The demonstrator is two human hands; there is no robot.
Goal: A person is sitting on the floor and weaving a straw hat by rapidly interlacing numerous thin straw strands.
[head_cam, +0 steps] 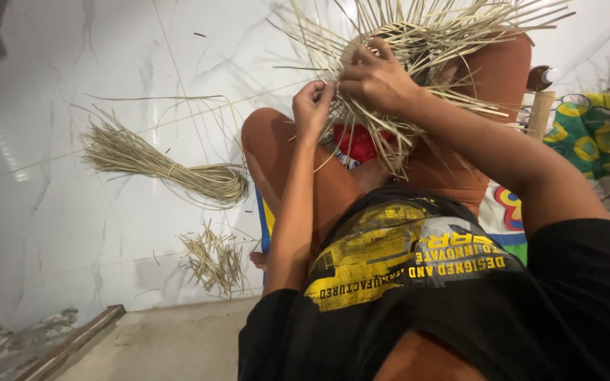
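The left hand (313, 106) is curled nearly closed, fingertips pinching thin pale strips at the edge of the half-woven strip work (397, 63) that rests on the person's raised knees, and the right hand (375, 76) is bent over the weave, fingers pressed together and gripping strands just beside the left. Loose strip ends fan out past the hands on every side, up to the top of the view. On the white marble floor (72, 233) to the left lie a tied bundle of strips (171, 166) and a small pile of short cuttings (213, 261), well apart from the hands, while a patterned cloth (591, 130) lies to the right.
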